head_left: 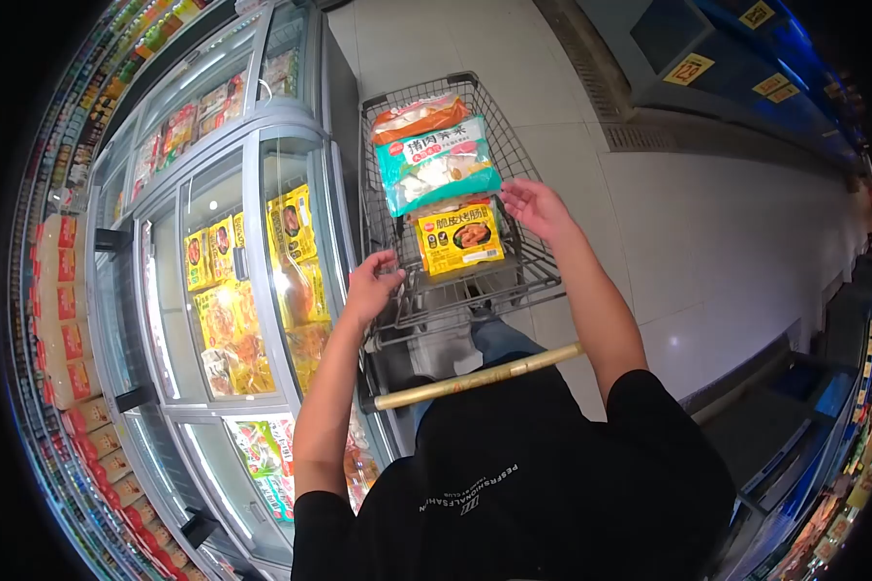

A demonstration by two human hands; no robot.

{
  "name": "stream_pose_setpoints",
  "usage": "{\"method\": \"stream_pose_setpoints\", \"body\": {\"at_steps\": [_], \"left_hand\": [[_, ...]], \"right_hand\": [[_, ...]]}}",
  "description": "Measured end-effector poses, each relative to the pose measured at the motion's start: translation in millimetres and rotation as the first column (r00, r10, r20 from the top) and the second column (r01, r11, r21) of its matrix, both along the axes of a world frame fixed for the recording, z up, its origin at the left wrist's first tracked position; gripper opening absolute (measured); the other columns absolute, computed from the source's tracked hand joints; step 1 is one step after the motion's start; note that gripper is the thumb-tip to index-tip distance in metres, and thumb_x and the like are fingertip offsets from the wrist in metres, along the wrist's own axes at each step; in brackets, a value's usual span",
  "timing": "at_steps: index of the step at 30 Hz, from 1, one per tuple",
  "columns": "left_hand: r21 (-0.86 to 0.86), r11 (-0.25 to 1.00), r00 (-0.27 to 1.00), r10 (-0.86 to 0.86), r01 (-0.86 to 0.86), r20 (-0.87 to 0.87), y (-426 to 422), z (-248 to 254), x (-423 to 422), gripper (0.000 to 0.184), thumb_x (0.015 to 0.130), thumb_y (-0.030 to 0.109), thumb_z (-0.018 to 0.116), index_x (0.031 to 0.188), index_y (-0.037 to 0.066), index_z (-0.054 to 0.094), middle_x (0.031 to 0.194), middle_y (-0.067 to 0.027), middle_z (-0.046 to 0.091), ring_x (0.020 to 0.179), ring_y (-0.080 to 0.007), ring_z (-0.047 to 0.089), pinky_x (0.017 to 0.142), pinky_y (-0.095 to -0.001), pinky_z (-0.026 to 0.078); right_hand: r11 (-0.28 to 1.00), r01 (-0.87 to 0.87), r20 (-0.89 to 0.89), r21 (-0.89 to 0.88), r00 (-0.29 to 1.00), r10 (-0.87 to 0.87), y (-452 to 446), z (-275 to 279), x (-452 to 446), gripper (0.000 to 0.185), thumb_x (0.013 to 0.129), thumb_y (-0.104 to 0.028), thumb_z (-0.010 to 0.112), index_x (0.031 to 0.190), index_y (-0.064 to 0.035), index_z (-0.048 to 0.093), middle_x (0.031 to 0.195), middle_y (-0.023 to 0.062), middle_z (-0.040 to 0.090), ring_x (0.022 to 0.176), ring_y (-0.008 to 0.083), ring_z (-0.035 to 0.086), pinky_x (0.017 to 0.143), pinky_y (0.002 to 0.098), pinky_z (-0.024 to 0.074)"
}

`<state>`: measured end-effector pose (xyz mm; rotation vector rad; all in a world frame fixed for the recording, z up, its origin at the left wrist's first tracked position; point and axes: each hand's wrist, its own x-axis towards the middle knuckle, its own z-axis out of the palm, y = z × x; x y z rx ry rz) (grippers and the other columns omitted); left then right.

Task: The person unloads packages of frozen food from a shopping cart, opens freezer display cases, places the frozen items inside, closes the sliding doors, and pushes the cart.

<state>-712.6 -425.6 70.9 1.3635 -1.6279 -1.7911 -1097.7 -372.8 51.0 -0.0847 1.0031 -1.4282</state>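
A wire shopping cart (538, 261) stands in front of me, its yellowish handle bar (480, 376) close to my body. Inside it lie a yellow sausage pack (458, 237), a teal and white bag (436, 167) and, farther up, an orange and white bag (419, 116). My left hand (375, 284) is over the cart's left side, left of the yellow pack, fingers apart and holding nothing. Near the lower right corner of the teal bag is my right hand (535, 207), its fingers spread with nothing in them.
Glass-topped freezers (252, 290) holding yellow packs (225, 324) run along the left of the cart. Shelves with red and beige packages (73, 353) stand beyond them. A dark display unit (698, 58) with yellow price tags is at the upper right. Pale tiled floor (669, 232) lies between.
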Motion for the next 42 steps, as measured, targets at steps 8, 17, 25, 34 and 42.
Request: {"method": "stream_pose_setpoints", "body": {"at_steps": [8, 17, 25, 34, 42], "left_hand": [[0.323, 0.939, 0.990, 0.090, -0.120, 0.107, -126, -49, -77, 0.102, 0.082, 0.022, 0.080, 0.157, -0.005, 0.016, 0.162, -0.0195, 0.026, 0.143, -0.0280, 0.036, 0.112, -0.0387, 0.035], [0.244, 0.919, 0.940, 0.257, -0.309, 0.224, -197, -124, -122, 0.095, 0.087, 0.032, 0.077, 0.154, -0.007, 0.022, 0.155, -0.0264, 0.035, 0.141, -0.0338, 0.040, 0.117, -0.0463, 0.027], [0.445, 0.840, 0.938, 0.345, -0.312, 0.006, -211, -164, -122, 0.026, 0.099, 0.012, 0.061, 0.121, -0.002, 0.059, 0.115, -0.0122, 0.068, 0.104, -0.0236, 0.067, 0.089, -0.0388, 0.055], [0.672, 0.739, 0.731, 0.431, 0.049, -0.528, -125, -92, -102, 0.032, 0.098, 0.005, 0.057, 0.130, 0.006, 0.054, 0.127, -0.0134, 0.063, 0.112, -0.0290, 0.065, 0.095, -0.0463, 0.055], [0.606, 0.795, 0.647, 0.449, 0.024, -0.616, 16, 17, -16, 0.077, 0.072, -0.005, 0.057, 0.147, -0.002, 0.039, 0.143, -0.0207, 0.051, 0.131, -0.0401, 0.051, 0.112, -0.0529, 0.041]], "right_hand": [[0.944, 0.200, -0.466, 0.262, 0.883, -0.057, -120, -97, -16, 0.055, 0.080, -0.024, 0.080, 0.122, 0.0036, 0.058, 0.129, 0.0157, 0.061, 0.112, 0.0260, 0.062, 0.091, 0.0403, 0.0512], [0.906, -0.076, -0.756, 0.416, 0.525, 0.391, -165, -136, -25, 0.054, 0.082, -0.034, 0.077, 0.119, 0.0021, 0.063, 0.115, 0.0205, 0.069, 0.105, 0.0313, 0.068, 0.089, 0.0415, 0.0539], [0.863, -0.161, -0.828, 0.479, 0.244, 0.505, -154, -139, -40, 0.037, 0.084, -0.033, 0.074, 0.092, 0.0023, 0.068, 0.095, 0.0163, 0.068, 0.086, 0.0299, 0.068, 0.077, 0.0430, 0.0532], [0.972, -0.171, -0.012, 0.159, 0.984, 0.175, -70, -65, -18, 0.044, 0.090, -0.006, 0.062, 0.133, 0.0007, 0.056, 0.123, 0.0131, 0.065, 0.111, 0.0230, 0.066, 0.094, 0.0357, 0.0568], [0.960, -0.247, 0.025, -0.131, 0.967, 0.252, 43, 45, 22, 0.049, 0.078, 0.003, 0.061, 0.127, 0.0075, 0.057, 0.120, 0.0199, 0.067, 0.107, 0.0289, 0.069, 0.097, 0.0411, 0.0558]]}}
